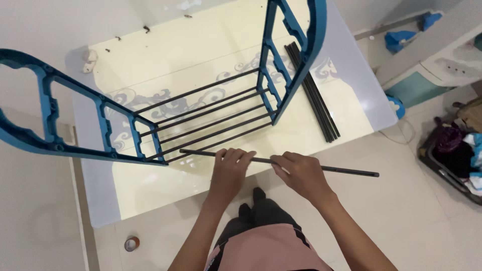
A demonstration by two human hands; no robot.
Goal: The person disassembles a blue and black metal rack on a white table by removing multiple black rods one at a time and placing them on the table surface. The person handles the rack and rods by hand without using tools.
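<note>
I see my left hand (230,169) and right hand (300,173) both gripping a thin black rod (346,171) held level | blue side frames (50,118) joined by black rods over the glass table (351,95) | spare rods (314,95) beside the right frame | tape roll (131,244) on floor

The left blue side frame (50,120) runs out of the picture at the left edge, and the right blue side frame (296,45) is cut off at the top, so neither upper end shows. The fingers of both hands, left (230,173) and right (300,173), cover the middle stretch of the thin black rod (346,171). The bundle of black rods (314,95) on the counter (351,75) is partly hidden behind the right frame. At the far right, the dark basket of clothes (452,155) is cropped by the edge, its contents too jumbled to tell apart. The small dark specks (145,29) near the far rim are too small to make out.
</note>
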